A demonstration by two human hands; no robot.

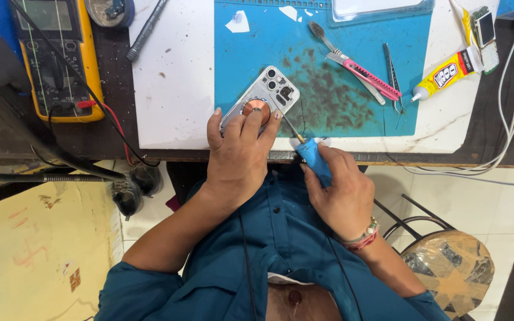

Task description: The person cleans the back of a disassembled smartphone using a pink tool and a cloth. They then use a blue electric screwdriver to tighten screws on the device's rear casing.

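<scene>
My left hand point(238, 156) presses down on an opened phone back point(267, 95) with a copper coil ring, lying at the near edge of a blue work mat point(352, 47). My right hand point(340, 190) grips a blue-handled screwdriver point(313, 157); its thin tip points up toward the phone's lower right side, close to it. Whether the tip touches the phone I cannot tell.
A pink utility knife point(367, 76), tweezers point(392, 74), a brush point(322, 35) and a yellow glue tube point(447, 72) lie on the mat's right. A yellow multimeter point(58, 56) sits at left with its leads. White cables point(510, 119) hang at right. A stool point(447, 267) stands below.
</scene>
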